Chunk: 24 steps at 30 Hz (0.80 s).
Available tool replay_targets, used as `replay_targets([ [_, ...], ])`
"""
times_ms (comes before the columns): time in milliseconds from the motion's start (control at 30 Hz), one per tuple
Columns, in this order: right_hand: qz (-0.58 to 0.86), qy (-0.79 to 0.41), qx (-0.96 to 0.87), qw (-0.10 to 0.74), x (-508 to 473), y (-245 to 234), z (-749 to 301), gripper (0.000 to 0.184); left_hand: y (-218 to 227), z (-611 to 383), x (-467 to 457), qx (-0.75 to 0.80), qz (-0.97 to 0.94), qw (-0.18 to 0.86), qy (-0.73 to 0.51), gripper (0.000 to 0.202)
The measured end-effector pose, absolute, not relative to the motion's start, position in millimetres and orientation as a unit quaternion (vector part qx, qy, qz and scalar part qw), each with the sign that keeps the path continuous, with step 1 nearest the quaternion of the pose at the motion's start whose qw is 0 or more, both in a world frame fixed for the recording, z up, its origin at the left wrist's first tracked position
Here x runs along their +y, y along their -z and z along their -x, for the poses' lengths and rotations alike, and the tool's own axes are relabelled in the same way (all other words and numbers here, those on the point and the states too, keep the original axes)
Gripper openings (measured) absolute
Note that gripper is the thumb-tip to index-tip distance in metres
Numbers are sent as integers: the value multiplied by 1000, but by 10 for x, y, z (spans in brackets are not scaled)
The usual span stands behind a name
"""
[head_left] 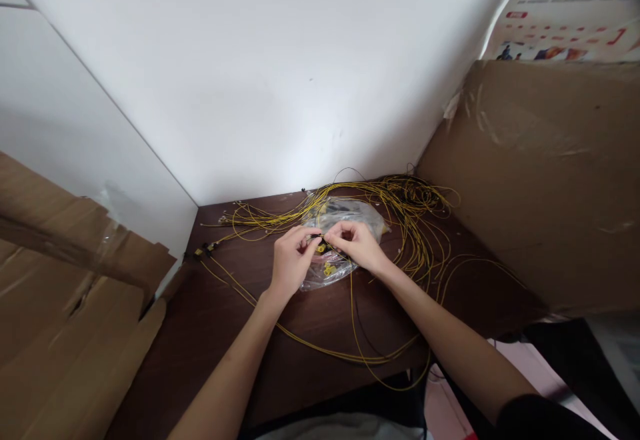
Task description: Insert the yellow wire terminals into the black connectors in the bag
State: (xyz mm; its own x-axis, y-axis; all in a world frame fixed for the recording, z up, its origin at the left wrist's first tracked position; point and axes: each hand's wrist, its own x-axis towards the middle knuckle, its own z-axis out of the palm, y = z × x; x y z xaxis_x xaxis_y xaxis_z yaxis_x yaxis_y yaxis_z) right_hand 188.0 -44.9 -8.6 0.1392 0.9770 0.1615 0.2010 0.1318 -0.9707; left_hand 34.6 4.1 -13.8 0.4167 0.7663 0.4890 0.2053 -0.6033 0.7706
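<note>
Over a clear plastic bag (345, 210), my left hand (291, 261) and my right hand (357, 243) meet with their fingertips almost touching. The left thumb and index finger pinch a small dark piece (313, 235), too small to make out fully. My right hand is closed in a pinch on a thin yellow wire (352, 300), which hangs below it and loops toward the table's front. Small yellow plastic parts (329, 269) lie in or on the bag under my hands. The wire's tip is hidden by my fingers.
A bundle of yellow and black wires (400, 193) spreads behind and right of the bag on the dark table (210, 333). Wires with small connectors (203, 250) lie at the left. Cardboard stands left (60, 320) and right (540, 180); a white wall (280, 80) rises behind.
</note>
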Motion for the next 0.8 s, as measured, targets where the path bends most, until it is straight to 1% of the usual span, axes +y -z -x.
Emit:
replay_targets([
  [167, 544, -375, -545, 517, -458, 54, -1870, 24, 120, -350, 32, 317, -795, 285, -431, 15],
  [433, 539, -375, -543, 523, -445, 83, -1886, 26, 45, -343, 1, 303, -804, 269, -435, 15],
  [567, 543, -379, -533, 527, -446, 72, -1890, 28, -92, -344, -28, 303, -783, 242, -486, 20],
  [667, 546, -375, -525, 535, -452, 40, -1897, 27, -291, -328, -180, 242, -781, 242, -523, 14],
  [700, 547, -373, -523, 537, -453, 32, -1901, 27, -374, -307, -270, 222, -768, 247, -548, 13],
  [800, 550, -365, -524, 539, -452, 32, -1911, 26, -626, -176, -613, 167, -699, 269, -642, 21],
])
